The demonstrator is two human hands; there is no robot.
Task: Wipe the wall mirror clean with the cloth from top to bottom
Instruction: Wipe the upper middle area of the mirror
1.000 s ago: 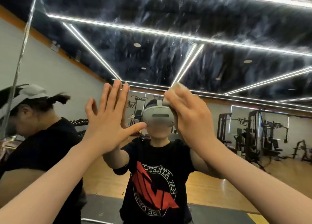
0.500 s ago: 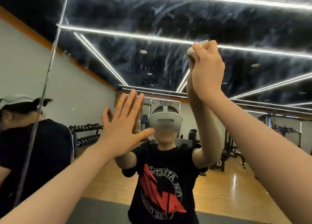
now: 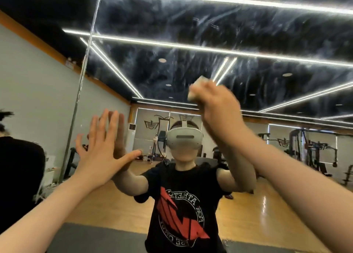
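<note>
At centre frame, the right hand (image 3: 219, 107) grips a balled cloth (image 3: 196, 89) against the streaked wall mirror (image 3: 191, 23), apparently scrubbing its upper half. The left hand (image 3: 104, 149), fingers spread flat at centre left, presses the glass, seemingly for balance.

Streaked wall mirror (image 3: 191, 33), flat left hand (image 3: 103, 153), seemingly touching.

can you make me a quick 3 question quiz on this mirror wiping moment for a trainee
1. Which hand holds the cloth?
2. True or false: the left hand lies flat with fingers spread against the mirror.
3. The streaks on the glass show most: A) over the dark ceiling reflection B) over the floor reflection C) over the shirt reflection.

Key: 1. the right hand; 2. true; 3. A
</note>
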